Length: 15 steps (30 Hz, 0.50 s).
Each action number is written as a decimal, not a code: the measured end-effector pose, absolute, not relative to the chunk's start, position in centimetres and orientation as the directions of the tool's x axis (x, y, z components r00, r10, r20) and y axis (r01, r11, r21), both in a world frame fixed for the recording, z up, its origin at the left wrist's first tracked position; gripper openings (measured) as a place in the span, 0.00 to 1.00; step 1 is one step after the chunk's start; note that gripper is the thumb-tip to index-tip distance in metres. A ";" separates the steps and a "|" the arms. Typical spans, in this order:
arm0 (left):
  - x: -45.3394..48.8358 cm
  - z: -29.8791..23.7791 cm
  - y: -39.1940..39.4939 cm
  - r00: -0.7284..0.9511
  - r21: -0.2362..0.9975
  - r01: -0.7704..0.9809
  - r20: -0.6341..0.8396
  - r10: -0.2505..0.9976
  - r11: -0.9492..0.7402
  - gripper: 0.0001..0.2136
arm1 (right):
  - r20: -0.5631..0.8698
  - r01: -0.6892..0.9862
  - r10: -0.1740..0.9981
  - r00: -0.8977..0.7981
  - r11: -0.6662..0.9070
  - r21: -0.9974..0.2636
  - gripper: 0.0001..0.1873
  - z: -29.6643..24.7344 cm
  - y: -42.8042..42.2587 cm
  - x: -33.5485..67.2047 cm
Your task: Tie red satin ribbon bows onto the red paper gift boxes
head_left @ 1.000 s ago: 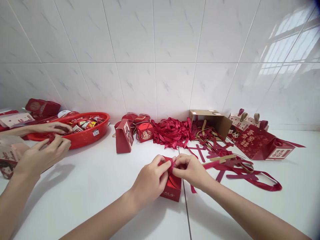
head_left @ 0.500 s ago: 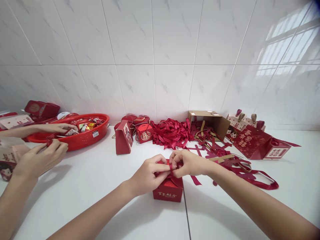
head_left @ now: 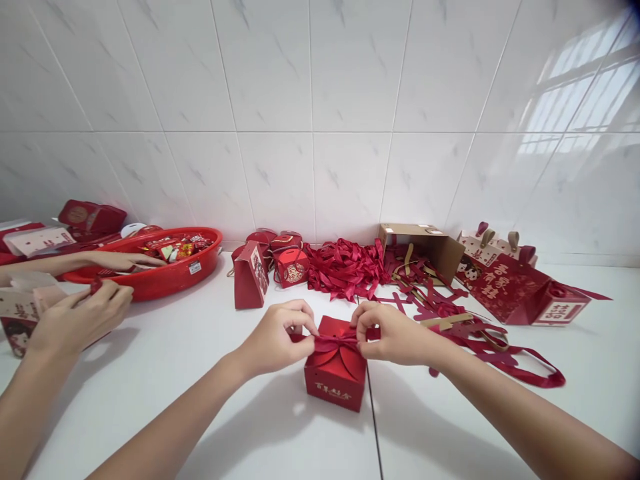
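A small red gift box point(head_left: 336, 381) with gold lettering stands upright on the white table in front of me. Its curved top flaps are folded together, and a dark red ribbon point(head_left: 327, 343) runs across them, gathered at the middle. My left hand point(head_left: 280, 337) pinches the ribbon at the box's left side between thumb and fingers. On the other side my right hand point(head_left: 387, 333) is closed on the ribbon's right part. The fingertips hide both ends of the ribbon.
At left, a co-worker's hands point(head_left: 83, 317) work by a red basin point(head_left: 185, 277) of wrapped sweets. Behind my box lie finished red boxes point(head_left: 293, 267), a ribbon heap point(head_left: 345, 270) and a cardboard box point(head_left: 453, 257) spilling straps. Larger printed boxes point(head_left: 505, 287) stand right.
My hands have moved apart from the middle of the box top, drawing the ribbon out sideways. The box has turned slightly. The co-worker's far hand has reached further into the basin.
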<state>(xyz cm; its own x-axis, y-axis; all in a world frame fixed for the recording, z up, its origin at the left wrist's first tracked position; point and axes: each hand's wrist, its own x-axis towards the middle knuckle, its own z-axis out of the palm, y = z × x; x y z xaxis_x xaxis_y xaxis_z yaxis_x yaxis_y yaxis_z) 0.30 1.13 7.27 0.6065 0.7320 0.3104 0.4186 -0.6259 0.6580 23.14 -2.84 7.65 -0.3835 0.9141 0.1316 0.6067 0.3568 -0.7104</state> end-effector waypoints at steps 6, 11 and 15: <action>0.1 8.0 1.7 0.640 0.814 0.411 0.062 0.766 -0.410 0.03 | 0.349 0.697 0.876 -0.331 0.477 -0.535 0.06 6.9 -3.4 23.4; 0.7 8.2 0.8 0.671 0.930 0.334 -0.122 0.732 -0.152 0.06 | 0.565 0.831 0.799 -0.206 0.448 -0.330 0.03 5.7 -2.9 23.2; 0.5 9.1 -1.2 0.680 0.879 0.432 -0.170 0.713 -0.203 0.08 | 0.647 0.883 0.724 -0.240 0.439 -0.164 0.06 5.5 -3.0 23.4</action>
